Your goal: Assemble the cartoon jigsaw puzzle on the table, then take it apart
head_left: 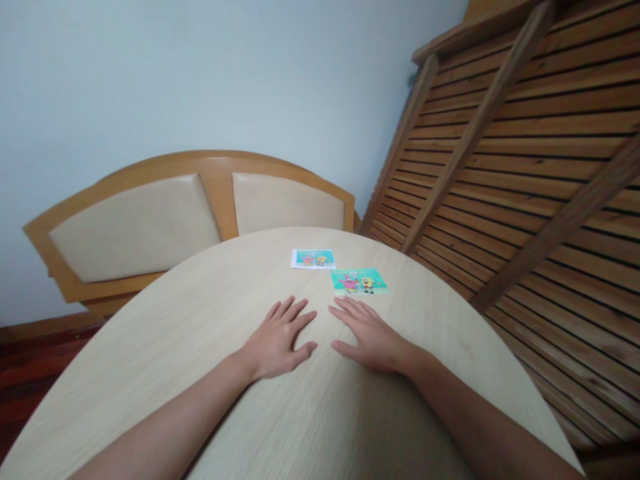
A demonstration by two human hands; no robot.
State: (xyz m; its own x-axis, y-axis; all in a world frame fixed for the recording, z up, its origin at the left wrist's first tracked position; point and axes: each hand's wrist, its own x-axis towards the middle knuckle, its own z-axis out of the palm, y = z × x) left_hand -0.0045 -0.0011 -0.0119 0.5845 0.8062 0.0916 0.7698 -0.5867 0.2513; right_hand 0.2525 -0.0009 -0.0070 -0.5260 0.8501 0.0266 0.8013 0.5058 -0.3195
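- Your left hand (277,341) lies low over the desk (190,320), palm down. Its fingers (304,322) are spread wide, with the thumb out to the side. They hold nothing.
- Your right hand (369,337) is palm down too. Its thumb sticks out, and its other fingers (344,317) are closer together, a bit fanned. They pinch nothing.
- The near card (376,272) is flat on the desk, just past your right fingertips. It is blue-green, with a pink figure and a yellow one. I can't tell if your fingers touch its edge.
- The far card (313,253) lies flat behind it, a little to the left. It looks alike, but has a white strip at its left side. The two cards come close at one corner, and I can't tell if they touch.
- If your right hand slides ahead, it could bump the near card and push it into the far one.
- Both cards look thin and flat, so a fingertip may find no edge to lift. Digging with a nail could bend a corner.
- If you reach for the far card from the right, your arm could drag the near one along.
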